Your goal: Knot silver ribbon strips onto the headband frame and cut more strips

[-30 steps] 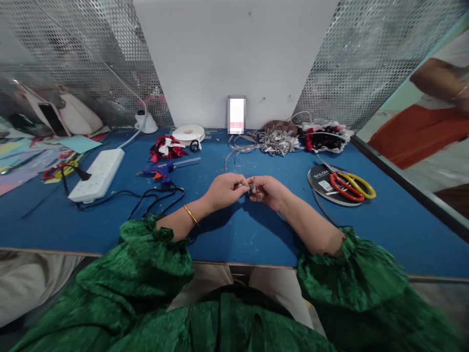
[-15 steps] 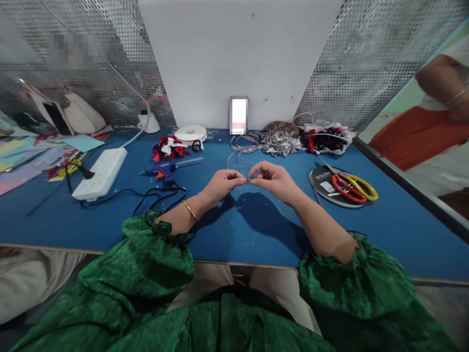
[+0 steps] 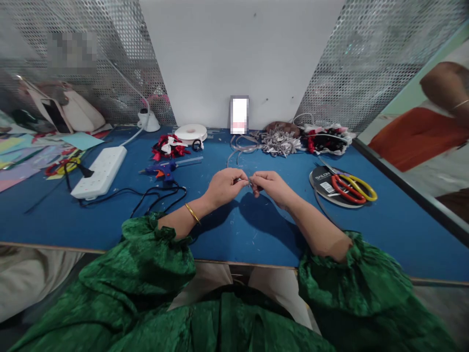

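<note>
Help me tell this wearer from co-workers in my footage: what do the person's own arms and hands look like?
Both green sleeves are loose, puffed and crinkled, gathered into ruffled cuffs partway down the forearms. A thin gold-coloured bangle circles the left wrist; none shows on the right. The left hand and right hand wear no gloves.

A blue counter (image 3: 403,234) meets an upright white panel (image 3: 234,54), flanked on both sides by perforated metal sheets (image 3: 351,63) with scattered glints. Beyond a rail (image 3: 410,187) at right shows a pale green surface (image 3: 406,99).
</note>
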Available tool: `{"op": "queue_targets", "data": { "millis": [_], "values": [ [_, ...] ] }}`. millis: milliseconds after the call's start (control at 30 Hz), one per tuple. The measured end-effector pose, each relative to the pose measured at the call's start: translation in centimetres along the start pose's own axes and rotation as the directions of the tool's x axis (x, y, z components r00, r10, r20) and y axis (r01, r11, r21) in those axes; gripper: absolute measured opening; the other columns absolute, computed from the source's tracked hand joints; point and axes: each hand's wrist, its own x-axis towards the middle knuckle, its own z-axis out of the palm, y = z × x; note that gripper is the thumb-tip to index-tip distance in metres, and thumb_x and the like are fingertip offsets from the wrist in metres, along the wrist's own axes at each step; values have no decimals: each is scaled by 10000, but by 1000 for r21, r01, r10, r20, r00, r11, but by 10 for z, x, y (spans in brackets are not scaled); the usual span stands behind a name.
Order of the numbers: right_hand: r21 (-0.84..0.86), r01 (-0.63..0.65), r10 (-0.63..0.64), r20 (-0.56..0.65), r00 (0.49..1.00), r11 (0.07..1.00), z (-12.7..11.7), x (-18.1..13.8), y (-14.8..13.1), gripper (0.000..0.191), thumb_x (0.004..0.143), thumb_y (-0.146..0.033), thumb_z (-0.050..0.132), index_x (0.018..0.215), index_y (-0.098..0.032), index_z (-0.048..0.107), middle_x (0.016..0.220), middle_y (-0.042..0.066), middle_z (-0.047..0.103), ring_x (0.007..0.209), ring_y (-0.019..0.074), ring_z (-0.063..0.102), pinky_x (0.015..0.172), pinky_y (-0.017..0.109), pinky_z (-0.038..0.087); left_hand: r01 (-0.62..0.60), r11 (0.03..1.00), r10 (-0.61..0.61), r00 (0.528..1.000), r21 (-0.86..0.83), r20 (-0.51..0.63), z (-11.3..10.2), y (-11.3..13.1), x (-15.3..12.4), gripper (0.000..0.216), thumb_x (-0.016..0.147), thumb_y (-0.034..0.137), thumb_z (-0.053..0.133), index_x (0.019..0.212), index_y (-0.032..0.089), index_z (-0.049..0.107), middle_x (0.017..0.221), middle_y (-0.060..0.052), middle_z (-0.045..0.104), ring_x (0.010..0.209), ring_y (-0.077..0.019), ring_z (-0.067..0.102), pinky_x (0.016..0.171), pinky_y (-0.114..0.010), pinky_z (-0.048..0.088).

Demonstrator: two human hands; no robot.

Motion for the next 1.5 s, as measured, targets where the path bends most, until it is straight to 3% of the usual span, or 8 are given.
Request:
{"op": "queue_targets", "data": {
  "millis": [200, 400, 633, 800, 1067, 1200, 1333, 1500],
  "values": [
    [-231, 125, -117, 49, 992, 965, -1, -3, 2, 314, 861, -445, 581, 686, -184, 585, 557, -3, 607, 487, 109, 521, 502, 226, 341, 206, 921, -188, 979, -330, 83, 5, -7, 3, 178, 758, 304, 583, 704, 144, 641, 661, 2, 597, 634, -112, 459, 632, -252, 336],
    [-108, 171, -165, 64, 984, 979, -1, -2, 1, 378, 826, -477, 622, 599, -182, 562, 515, -18, 541, 474, 103, 485, 510, 237, 341, 370, 734, -275, 929, -570, 248, 1, 0, 0, 190, 695, 330, 670, 687, 145, 625, 589, 35, 499, 550, -78, 351, 548, -244, 261],
    [132, 101, -105, 24, 994, 986, -1, -3, -5, 370, 784, -474, 649, 581, -185, 537, 557, -17, 539, 471, 92, 462, 514, 247, 363, 445, 475, -346, 888, -759, 304, 2, -1, 1, 267, 688, 381, 727, 800, 149, 659, 606, 25, 501, 535, -68, 405, 507, -218, 288],
    [103, 103, -105, 12, 994, 989, 0, -3, -5, 388, 800, -488, 633, 574, -189, 530, 558, -18, 537, 473, 95, 473, 518, 250, 374, 478, 297, -426, 841, -827, 333, -1, 0, 3, 290, 657, 285, 757, 894, 141, 676, 692, -1, 564, 559, -56, 456, 497, -185, 328],
    [81, 84, -79, -62, 995, 993, 2, -1, 3, 339, 798, -365, 616, 542, -198, 470, 497, -41, 488, 437, 79, 383, 456, 233, 284, 518, 71, -490, 763, -852, 422, 3, -4, 2, 214, 652, 151, 728, 854, 146, 658, 606, 30, 523, 492, -40, 411, 513, -191, 385],
    [109, 79, -73, -63, 995, 991, 1, 0, 2, 327, 800, -373, 614, 555, -191, 497, 527, -31, 517, 447, 78, 414, 479, 236, 309, 517, 105, -480, 775, -849, 412, 2, -6, 1, 242, 674, 186, 730, 904, 147, 665, 734, -7, 606, 564, -49, 484, 540, -186, 407],
    [142, 91, -83, -64, 994, 986, 0, 0, -1, 326, 793, -381, 621, 555, -191, 505, 530, -30, 517, 458, 80, 429, 504, 239, 335, 482, 294, -479, 822, -825, 309, 1, 0, 0, 276, 680, 254, 735, 932, 166, 665, 904, -49, 651, 651, -73, 528, 556, -191, 414],
    [209, 82, -65, -86, 994, 974, -2, -1, -4, 323, 782, -372, 629, 545, -192, 503, 520, -31, 513, 450, 77, 419, 520, 243, 358, 366, 519, -443, 888, -773, 123, 2, 4, 0, 270, 682, 290, 708, 909, 182, 609, 905, -26, 631, 698, -88, 546, 588, -203, 415]
  ]
}}
